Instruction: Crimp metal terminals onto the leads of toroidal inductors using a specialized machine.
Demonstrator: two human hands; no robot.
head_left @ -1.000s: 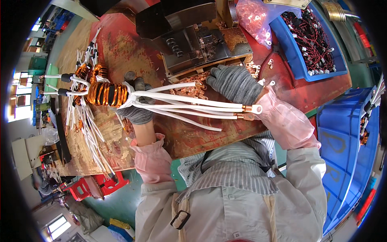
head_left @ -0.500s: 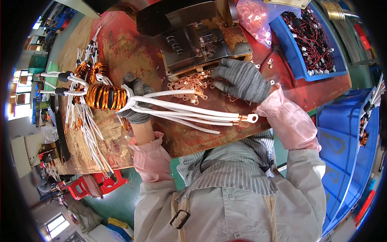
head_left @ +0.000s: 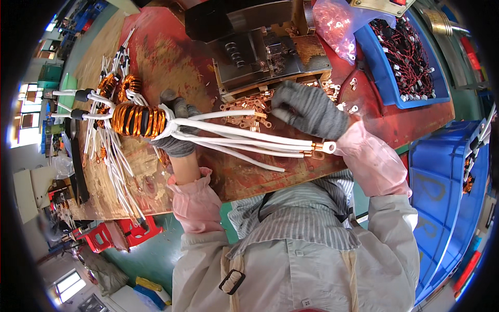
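The left hand (head_left: 176,132) was closed around the copper-wound coil (head_left: 138,119), held over the workbench (head_left: 171,57). Its white leads (head_left: 244,138) ran rightward, long axis left-to-right, ending in a ring terminal (head_left: 328,147). The right hand (head_left: 309,109), nearer that end, was curled over the loose copper terminals (head_left: 249,104); whether it held one could not be told.

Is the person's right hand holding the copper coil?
No, the left hand grips the copper coil; the right hand rests on the loose copper terminals.
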